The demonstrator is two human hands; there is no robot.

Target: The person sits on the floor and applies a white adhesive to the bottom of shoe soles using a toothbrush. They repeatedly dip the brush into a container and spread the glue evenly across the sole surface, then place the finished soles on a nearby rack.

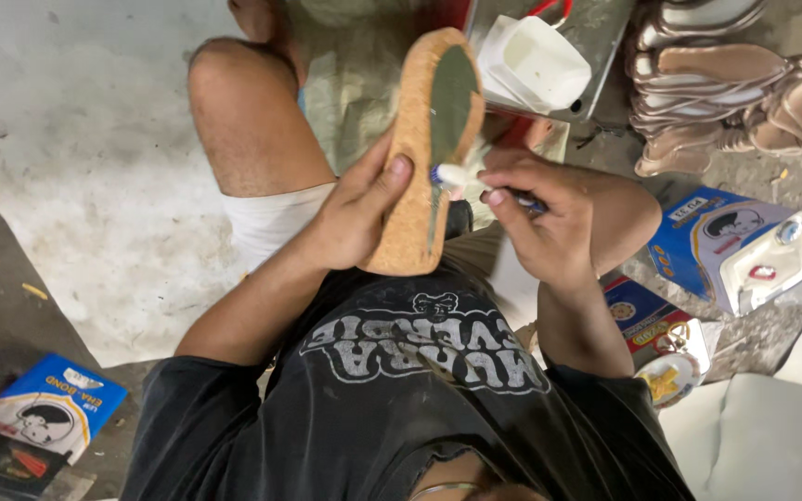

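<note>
Seemingly to steady it, the left hand [355, 218] clamps a cork shoe sole [429, 148] upright over the lap, thumb pressed to its edge, while the right hand [549, 223] pinches a small brush [461, 176] against its green face, beside a white container [536, 65].

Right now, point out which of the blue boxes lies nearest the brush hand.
The blue box with red and yellow print, beside the right forearm. The larger blue box lies farther right, and the third sits far off by the left elbow.
</note>
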